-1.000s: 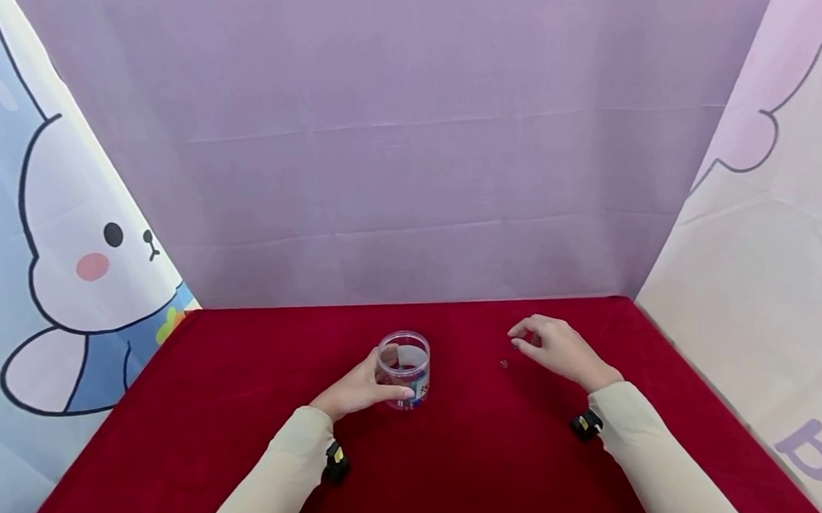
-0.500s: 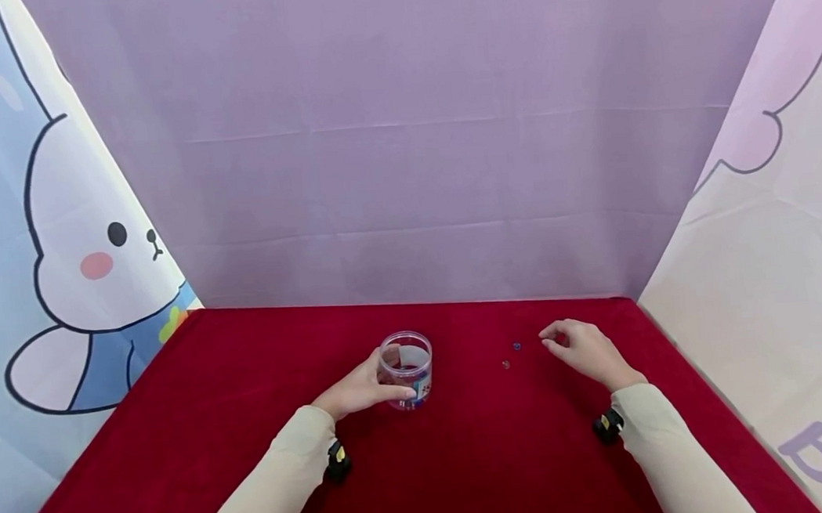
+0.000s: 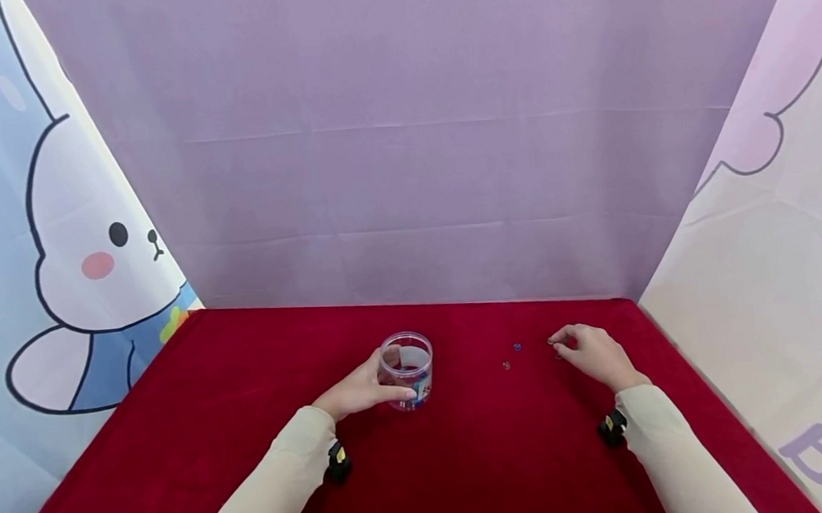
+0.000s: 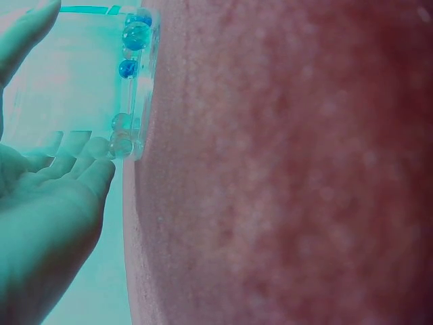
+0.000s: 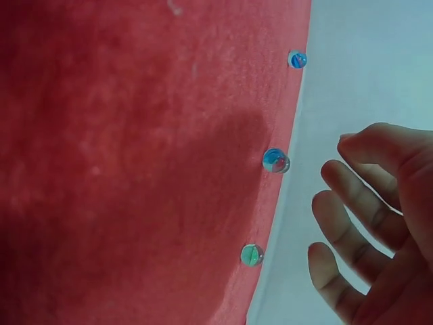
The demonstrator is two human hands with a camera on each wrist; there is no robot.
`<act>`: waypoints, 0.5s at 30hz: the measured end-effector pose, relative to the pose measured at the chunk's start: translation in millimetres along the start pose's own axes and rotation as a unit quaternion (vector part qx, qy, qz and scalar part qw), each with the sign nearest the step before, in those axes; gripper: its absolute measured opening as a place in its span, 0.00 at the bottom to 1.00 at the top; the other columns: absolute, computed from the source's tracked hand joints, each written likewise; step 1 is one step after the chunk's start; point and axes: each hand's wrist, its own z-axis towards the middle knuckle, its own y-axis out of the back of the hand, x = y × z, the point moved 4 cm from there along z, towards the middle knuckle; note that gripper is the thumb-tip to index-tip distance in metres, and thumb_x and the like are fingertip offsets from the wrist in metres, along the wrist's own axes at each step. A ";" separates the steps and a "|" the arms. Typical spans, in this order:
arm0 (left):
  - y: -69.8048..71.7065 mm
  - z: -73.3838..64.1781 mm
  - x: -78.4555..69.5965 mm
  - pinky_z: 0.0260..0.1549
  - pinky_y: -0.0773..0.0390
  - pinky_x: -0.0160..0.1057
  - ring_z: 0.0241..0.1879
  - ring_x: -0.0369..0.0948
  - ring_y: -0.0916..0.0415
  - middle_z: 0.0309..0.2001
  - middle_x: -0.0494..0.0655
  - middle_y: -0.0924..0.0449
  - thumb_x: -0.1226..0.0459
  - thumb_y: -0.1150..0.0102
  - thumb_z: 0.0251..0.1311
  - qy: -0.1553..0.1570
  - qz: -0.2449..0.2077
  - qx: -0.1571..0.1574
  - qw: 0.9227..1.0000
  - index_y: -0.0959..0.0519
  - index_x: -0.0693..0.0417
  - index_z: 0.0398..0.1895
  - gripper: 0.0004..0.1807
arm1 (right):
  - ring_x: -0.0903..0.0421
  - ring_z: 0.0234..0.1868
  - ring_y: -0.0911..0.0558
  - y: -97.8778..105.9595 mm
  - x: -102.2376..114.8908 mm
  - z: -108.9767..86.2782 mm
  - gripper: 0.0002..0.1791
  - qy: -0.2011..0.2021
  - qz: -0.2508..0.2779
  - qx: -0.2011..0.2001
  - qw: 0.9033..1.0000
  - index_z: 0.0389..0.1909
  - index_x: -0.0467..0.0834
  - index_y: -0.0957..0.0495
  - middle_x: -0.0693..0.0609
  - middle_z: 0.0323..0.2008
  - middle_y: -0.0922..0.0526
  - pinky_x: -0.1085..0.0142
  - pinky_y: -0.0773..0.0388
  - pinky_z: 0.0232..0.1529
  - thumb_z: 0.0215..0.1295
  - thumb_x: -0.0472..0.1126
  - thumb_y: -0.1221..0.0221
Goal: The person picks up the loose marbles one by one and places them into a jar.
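My left hand (image 3: 355, 389) grips a clear round plastic jar (image 3: 419, 366) with its mouth up, the jar resting on the red cloth. In the left wrist view, several marbles (image 4: 136, 35) lie along the jar's bottom, blue and pale ones among them. My right hand (image 3: 593, 353) hovers low over the cloth at the right, fingers loosely bent and holding nothing. In the right wrist view, a blue-and-red marble (image 5: 276, 160), a green marble (image 5: 252, 255) and a blue marble (image 5: 298, 59) sit on the cloth in front of the fingers.
To the left of my right hand lie a blue marble (image 3: 518, 346) and a clear marble (image 3: 506, 365). A red cloth (image 3: 480, 456) covers the table. Behind it hangs a purple curtain (image 3: 406, 170), with printed cloth walls at left and right.
My right hand has moved right, away from the two marbles near the middle, uncovering the blue one. Small marbles now show by its fingertips. The left hand and jar have stayed put.
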 end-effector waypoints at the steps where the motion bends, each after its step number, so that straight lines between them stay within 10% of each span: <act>1: -0.1 0.0 -0.1 0.62 0.32 0.58 0.64 0.49 0.34 0.66 0.50 0.32 0.52 0.27 0.57 0.000 0.000 0.000 1.000 0.46 0.48 0.75 0.48 | 0.48 0.42 0.18 -0.1 -0.3 -0.3 0.11 -0.004 -0.001 0.004 1.000 0.48 0.41 0.16 0.49 0.42 0.15 0.48 0.19 0.43 0.66 0.37 0.36; 15: -0.6 0.4 0.3 0.62 0.32 0.57 0.63 0.48 0.32 0.65 0.50 0.31 0.52 0.28 0.58 0.001 -0.003 0.003 1.000 0.46 0.48 0.75 0.48 | 0.42 0.48 0.20 -9.2 -9.5 -0.9 0.12 -0.041 -0.018 0.047 0.998 0.49 0.40 0.16 0.41 0.49 0.17 0.43 0.22 0.43 0.66 0.39 0.37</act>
